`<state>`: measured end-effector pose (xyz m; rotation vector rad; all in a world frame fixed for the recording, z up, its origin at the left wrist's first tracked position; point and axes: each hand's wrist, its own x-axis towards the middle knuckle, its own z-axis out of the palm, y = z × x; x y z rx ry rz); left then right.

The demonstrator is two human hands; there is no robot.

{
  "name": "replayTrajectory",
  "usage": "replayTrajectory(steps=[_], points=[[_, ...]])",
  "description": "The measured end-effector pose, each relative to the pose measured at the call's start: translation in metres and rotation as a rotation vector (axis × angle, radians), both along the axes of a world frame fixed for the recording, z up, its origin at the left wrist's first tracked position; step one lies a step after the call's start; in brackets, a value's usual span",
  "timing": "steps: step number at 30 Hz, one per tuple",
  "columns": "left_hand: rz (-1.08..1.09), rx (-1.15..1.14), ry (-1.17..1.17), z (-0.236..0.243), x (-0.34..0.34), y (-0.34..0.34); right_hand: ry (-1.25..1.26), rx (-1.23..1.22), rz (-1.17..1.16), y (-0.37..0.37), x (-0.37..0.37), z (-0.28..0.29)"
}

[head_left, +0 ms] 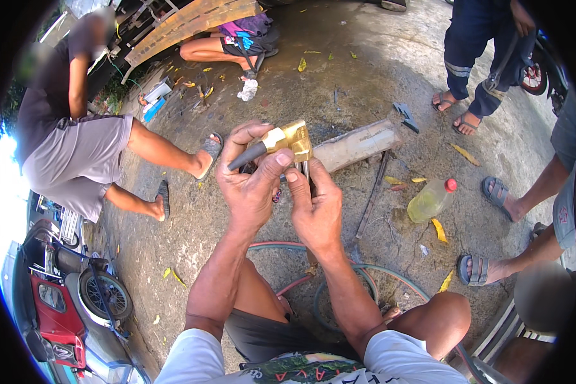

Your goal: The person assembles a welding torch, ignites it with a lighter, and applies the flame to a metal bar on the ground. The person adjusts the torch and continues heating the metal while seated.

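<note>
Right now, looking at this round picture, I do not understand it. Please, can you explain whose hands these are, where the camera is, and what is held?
The camera sits on a person's head and looks down, so the picture bends at its edges. The two forearms coming from below belong to that person, who is crouching. The left hand and the right hand together hold a brass torch head with a dark tip. On the concrete ground lie a grey pipe, a plastic bottle of yellowish liquid with a red cap, coiled hoses and yellow leaves. Other people crouch or stand around. A red vehicle stands at the lower left.

brass torch head [290, 139] in both hands
</note>
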<state>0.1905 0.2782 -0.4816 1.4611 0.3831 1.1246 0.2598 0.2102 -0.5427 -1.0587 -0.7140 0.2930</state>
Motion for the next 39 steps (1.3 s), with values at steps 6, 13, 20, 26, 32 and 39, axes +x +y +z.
replayTrajectory(steps=[6, 13, 20, 26, 32, 39], points=[[-0.091, 0.180, -0.075, 0.006, 0.001, 0.003, 0.041, -0.019, 0.021, -0.002, 0.000, 0.002], [0.085, 0.206, 0.045, -0.007, -0.007, 0.016, 0.005, -0.041, 0.021, -0.006, -0.002, 0.010], [-0.016, 0.261, -0.123, 0.000, 0.002, 0.006, -0.023, -0.014, -0.007, -0.006, -0.001, 0.012], [-0.037, 0.182, 0.017, 0.006, -0.006, 0.008, 0.002, -0.048, 0.015, -0.005, 0.002, 0.003], [-0.062, 0.236, -0.055, 0.002, -0.003, 0.011, -0.030, -0.037, 0.004, -0.005, -0.001, 0.005], [0.003, 0.240, 0.056, 0.001, -0.006, 0.014, 0.020, -0.076, 0.037, -0.008, 0.002, 0.007]])
